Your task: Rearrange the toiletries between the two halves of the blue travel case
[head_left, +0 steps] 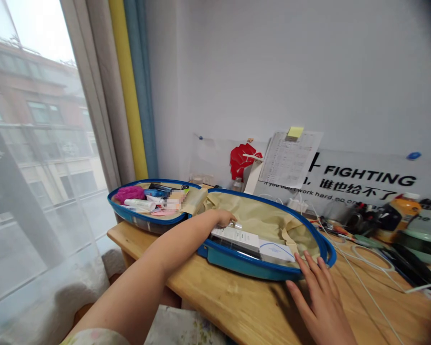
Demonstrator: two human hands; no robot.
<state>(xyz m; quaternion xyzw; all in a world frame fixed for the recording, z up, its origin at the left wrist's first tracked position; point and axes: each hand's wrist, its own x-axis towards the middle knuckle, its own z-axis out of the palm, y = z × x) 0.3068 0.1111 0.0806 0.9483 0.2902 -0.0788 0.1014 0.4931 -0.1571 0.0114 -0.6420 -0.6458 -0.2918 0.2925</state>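
Clock directions run from mid-view. One worktop (215, 282) at 6 carries one suitcase (251, 269) with two open halves, toward 8 and between 4 and 5. Two hands: left hand (225, 218) at 6, right hand (321, 290) at 4. At least two boxes, a printed box (241, 235) at 5 and a blue-marked box (277, 250) between 4 and 5. One purple bundle (129, 194) near 9; the items beside it overlap too much to count. Toward 3, one orange bottle (404, 211) and one hanging sheet (287, 160); at 2, one yellow note (295, 131).
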